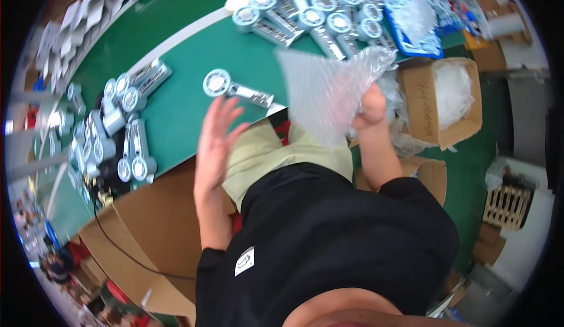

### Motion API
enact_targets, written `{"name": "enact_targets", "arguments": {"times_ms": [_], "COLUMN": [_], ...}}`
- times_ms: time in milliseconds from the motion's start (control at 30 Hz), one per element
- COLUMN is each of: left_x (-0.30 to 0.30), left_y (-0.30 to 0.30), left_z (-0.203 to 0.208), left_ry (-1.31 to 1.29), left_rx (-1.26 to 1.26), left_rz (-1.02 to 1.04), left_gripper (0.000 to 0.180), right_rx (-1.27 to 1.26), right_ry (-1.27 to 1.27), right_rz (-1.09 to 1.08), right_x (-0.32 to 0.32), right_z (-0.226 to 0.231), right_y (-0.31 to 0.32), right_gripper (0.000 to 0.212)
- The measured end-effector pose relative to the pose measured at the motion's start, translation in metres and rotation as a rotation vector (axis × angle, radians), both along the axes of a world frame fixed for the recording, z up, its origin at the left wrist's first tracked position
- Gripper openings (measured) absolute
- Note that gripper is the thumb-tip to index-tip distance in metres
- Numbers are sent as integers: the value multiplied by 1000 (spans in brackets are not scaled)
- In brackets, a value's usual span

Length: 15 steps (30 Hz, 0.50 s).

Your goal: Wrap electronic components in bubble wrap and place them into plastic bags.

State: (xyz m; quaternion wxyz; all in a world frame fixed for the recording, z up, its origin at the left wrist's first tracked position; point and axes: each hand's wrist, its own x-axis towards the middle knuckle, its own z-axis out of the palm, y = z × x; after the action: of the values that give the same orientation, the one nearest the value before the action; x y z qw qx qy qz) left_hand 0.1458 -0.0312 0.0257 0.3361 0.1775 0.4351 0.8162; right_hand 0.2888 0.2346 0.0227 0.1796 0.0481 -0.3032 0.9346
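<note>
A clear bubble-wrap bag (320,95) hangs from my right hand (373,108), its fingers closed on the bag's right side. It is held above the table's near edge and my lap. My left hand (212,145) is raised at the near edge with its fingers spread and nothing in them. Just beyond its fingertips, one light-blue handheld fan (217,83) lies on the green table (182,62). The fan has a round head, and its handle shows parts inside.
Many similar fans (311,17) crowd the far table, with another group (138,92) at left. A blue tray (437,52) of light-blue parts sits far right. A cardboard box (423,104) of clear bags stands at right; a larger carton (158,221) is below the table at left.
</note>
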Motion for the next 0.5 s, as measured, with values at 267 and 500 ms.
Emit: {"name": "enact_targets", "arguments": {"times_ms": [267,500], "left_x": [-3,7], "left_y": [-55,-82], "left_z": [-25,4], "left_ry": [-15,-85], "left_rx": [-206,-150], "left_rz": [-391,-246], "left_gripper": [58,51], "right_rx": [120,324], "right_ry": [-334,-407], "right_rz": [45,51], "right_x": [-19,-21], "right_z": [-33,-24], "right_y": [-24,-44], "right_gripper": [26,25]}}
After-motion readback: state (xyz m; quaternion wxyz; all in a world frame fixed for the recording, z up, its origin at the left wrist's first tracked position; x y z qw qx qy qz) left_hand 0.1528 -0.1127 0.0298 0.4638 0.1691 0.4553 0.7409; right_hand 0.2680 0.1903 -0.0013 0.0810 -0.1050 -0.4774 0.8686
